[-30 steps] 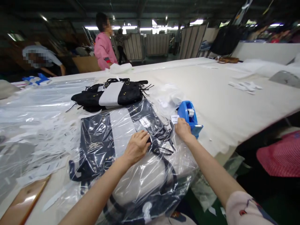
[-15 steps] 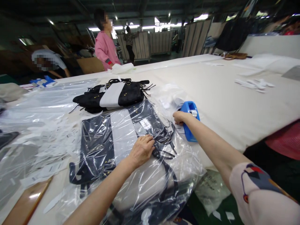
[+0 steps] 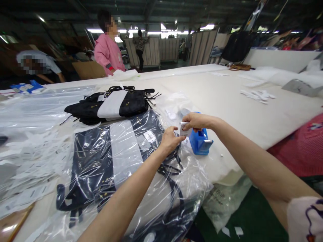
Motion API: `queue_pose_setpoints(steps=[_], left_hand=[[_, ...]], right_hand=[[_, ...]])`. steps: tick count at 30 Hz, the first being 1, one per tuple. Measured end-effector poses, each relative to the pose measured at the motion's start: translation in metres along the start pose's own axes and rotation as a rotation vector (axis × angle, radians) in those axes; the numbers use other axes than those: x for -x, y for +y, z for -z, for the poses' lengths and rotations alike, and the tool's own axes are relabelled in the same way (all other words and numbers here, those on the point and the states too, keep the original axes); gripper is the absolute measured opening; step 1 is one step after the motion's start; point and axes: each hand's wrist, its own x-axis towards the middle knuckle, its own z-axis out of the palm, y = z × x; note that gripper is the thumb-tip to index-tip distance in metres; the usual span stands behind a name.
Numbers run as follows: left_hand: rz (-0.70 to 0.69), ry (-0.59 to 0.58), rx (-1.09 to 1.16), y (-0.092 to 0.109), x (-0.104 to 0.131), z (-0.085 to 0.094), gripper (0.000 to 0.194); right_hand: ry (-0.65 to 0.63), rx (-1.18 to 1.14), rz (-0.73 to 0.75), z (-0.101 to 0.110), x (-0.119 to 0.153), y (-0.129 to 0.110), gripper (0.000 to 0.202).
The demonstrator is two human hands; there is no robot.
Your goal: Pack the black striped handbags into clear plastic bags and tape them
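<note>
A small white label [image 3: 184,129] is pinched in my right hand [image 3: 198,121], just above and left of a blue tape dispenser [image 3: 201,143]. Close to the label's left side is my left hand [image 3: 172,138], thumb and fingers apart and nothing in it. Below the hands, a dark bag with a pale paper band [image 3: 126,143] lies in a clear plastic bag [image 3: 151,198]. A white tag [image 3: 149,136] shows through the plastic. Behind it rests a black bag [image 3: 135,102], also banded.
Many white labels [image 3: 37,158] are scattered at the left, near flat clear plastic sheets [image 3: 55,102]. White strips [image 3: 258,96] lie at the right. A person in pink [image 3: 109,52] stands beyond the table [image 3: 227,101]; others are farther back.
My right hand has lifted off the dispenser's side with the label. My left hand has left the plastic-covered bag and risen toward the right hand, its fingers opening. The view has shifted right.
</note>
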Motion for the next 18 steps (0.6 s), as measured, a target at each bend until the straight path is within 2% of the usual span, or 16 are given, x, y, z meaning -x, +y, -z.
queue_pose_setpoints(steps=[3, 5, 8, 11, 13, 15, 17, 18], left_hand=[[0.139, -0.07, 0.432, 0.005, -0.005, -0.014, 0.027], [0.175, -0.095, 0.68, 0.007, 0.001, -0.017, 0.027], [0.226, -0.09, 0.84, 0.009, 0.015, -0.013, 0.033], [0.28, -0.079, 0.895, 0.009, 0.025, -0.007, 0.035], [0.299, -0.064, 0.923, 0.01, 0.029, -0.004, 0.035], [0.306, -0.054, 0.939, 0.01, 0.031, -0.002, 0.035], [0.309, -0.05, 0.929, 0.012, 0.033, 0.0, 0.033], [0.307, -0.047, 0.917, 0.013, 0.034, 0.001, 0.032]], right_hand=[[-0.006, -0.194, 0.068, 0.003, 0.02, -0.004, 0.015], [0.001, -0.337, 0.084, 0.003, 0.029, -0.002, 0.022], [0.081, -0.593, 0.122, -0.004, 0.034, 0.006, 0.033], [0.289, -0.703, 0.186, -0.021, 0.032, 0.013, 0.044], [0.505, -0.562, 0.25, -0.035, 0.03, 0.015, 0.046], [0.742, -0.289, 0.368, -0.049, 0.031, 0.017, 0.041], [0.878, -0.022, 0.516, -0.061, 0.035, 0.017, 0.034], [0.891, 0.069, 0.581, -0.065, 0.037, 0.017, 0.032]])
